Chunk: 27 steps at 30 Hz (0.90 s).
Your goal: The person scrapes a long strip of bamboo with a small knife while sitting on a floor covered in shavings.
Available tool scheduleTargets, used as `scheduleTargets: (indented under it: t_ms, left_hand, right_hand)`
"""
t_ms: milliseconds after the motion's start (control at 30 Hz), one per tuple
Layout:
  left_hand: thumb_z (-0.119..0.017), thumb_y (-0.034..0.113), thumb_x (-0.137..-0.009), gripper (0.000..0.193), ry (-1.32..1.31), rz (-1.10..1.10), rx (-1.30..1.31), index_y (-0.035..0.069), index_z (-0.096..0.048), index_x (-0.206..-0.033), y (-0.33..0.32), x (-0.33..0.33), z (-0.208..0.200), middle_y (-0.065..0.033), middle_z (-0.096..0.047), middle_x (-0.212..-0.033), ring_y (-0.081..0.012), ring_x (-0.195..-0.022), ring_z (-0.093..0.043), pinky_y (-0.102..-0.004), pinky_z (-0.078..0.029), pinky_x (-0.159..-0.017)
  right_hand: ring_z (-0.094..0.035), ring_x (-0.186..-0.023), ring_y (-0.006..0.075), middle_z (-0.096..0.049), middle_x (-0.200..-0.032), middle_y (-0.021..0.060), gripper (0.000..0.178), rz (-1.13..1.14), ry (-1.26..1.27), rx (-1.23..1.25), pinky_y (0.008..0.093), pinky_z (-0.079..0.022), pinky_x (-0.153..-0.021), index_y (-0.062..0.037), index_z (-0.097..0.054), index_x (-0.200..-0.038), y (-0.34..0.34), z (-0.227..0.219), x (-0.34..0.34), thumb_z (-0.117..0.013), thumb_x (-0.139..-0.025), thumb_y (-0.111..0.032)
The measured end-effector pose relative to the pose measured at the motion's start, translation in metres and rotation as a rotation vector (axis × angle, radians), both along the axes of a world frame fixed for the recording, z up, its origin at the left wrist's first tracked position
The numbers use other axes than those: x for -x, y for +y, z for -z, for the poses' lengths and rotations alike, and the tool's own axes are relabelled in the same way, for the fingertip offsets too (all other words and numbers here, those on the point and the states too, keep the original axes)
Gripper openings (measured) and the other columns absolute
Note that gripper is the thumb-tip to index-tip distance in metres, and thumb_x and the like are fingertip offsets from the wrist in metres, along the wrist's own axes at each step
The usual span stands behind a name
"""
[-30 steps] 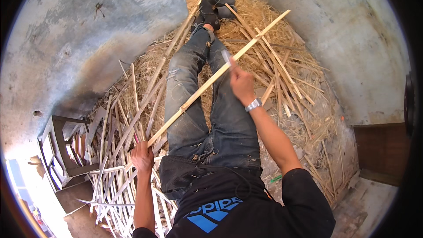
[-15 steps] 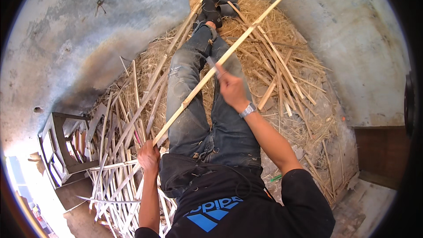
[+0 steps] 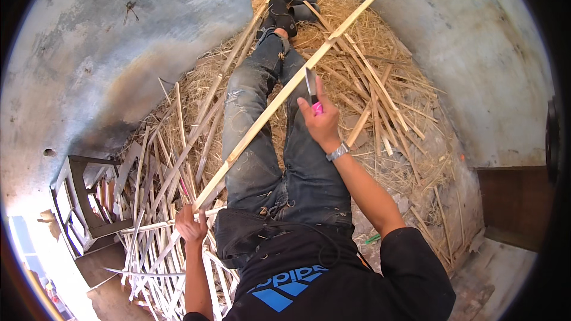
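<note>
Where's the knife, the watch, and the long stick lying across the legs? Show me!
Knife (image 3: 311, 83): head view, on its blade.
Watch (image 3: 338, 152): head view, on its silvery visible side.
Stick (image 3: 279, 101): head view, near the middle of its length.

The strip (image 3: 281, 101) slants over the legs (image 3: 253, 172) from the left grip (image 3: 191, 226); right of it, the knife (image 3: 311, 88) sits in the right grip (image 3: 324, 123). Sticks (image 3: 380, 90) lie on both sides.

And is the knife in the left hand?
No, the right hand holds the knife, while the left hand is at the near end of the long wooden strip.
</note>
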<state>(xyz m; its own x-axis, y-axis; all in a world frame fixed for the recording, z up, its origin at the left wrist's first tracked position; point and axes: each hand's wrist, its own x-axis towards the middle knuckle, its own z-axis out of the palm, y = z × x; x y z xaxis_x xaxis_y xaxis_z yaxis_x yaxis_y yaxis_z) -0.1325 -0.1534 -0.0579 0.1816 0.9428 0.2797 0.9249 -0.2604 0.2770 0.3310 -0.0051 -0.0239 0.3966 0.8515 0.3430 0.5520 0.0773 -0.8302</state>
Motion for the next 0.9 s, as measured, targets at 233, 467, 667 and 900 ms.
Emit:
scheduleTargets:
  t_ms: [233,467,667,900]
  left_hand:
    - [-0.046,0.039,-0.109,0.047,-0.024,-0.135,0.034,0.005,-0.056,-0.079,-0.007,0.046,0.001,-0.0178,-0.056,-0.073,-0.0425,-0.067,-0.054,-0.0519,-0.037,-0.067]
    - [-0.059,0.029,-0.103,0.029,-0.039,-0.111,0.032,0.004,-0.072,-0.097,0.036,-0.017,-0.034,-0.0185,-0.071,-0.084,-0.0392,-0.081,-0.067,-0.0487,-0.043,-0.084]
    - [-0.069,0.032,-0.101,0.028,-0.069,-0.023,0.069,0.005,-0.074,-0.099,0.068,-0.077,-0.049,-0.0182,-0.071,-0.083,-0.0388,-0.081,-0.068,-0.0483,-0.047,-0.081]
    - [-0.079,0.038,-0.094,0.034,-0.123,-0.045,0.169,0.005,-0.074,-0.091,0.072,-0.069,-0.048,-0.0196,-0.068,-0.072,-0.0410,-0.065,-0.068,-0.0482,-0.050,-0.059]
  right_hand:
    - [-0.046,-0.050,0.0076,-0.052,-0.058,0.0001,0.084,0.112,-0.023,-0.052,0.0287,-0.041,-0.050,-0.0012,-0.053,-0.156,0.044,0.000,-0.017,-0.085,-0.090,-0.043]
    - [-0.054,-0.055,0.0121,-0.061,-0.066,0.0087,0.080,0.052,-0.051,-0.057,0.0324,-0.046,-0.054,-0.0059,-0.052,-0.157,0.040,0.027,0.011,-0.085,-0.091,-0.037]
    - [-0.054,-0.049,0.0181,-0.057,-0.059,0.0084,0.082,-0.125,-0.100,0.085,0.0373,-0.046,-0.052,-0.0134,-0.046,-0.162,0.014,0.016,0.025,-0.083,-0.093,-0.037]
    - [-0.058,-0.053,0.0286,-0.063,-0.070,0.0188,0.048,-0.127,-0.097,-0.002,0.0413,-0.046,-0.053,-0.0246,-0.062,-0.150,0.017,0.028,-0.005,-0.070,-0.102,-0.024]
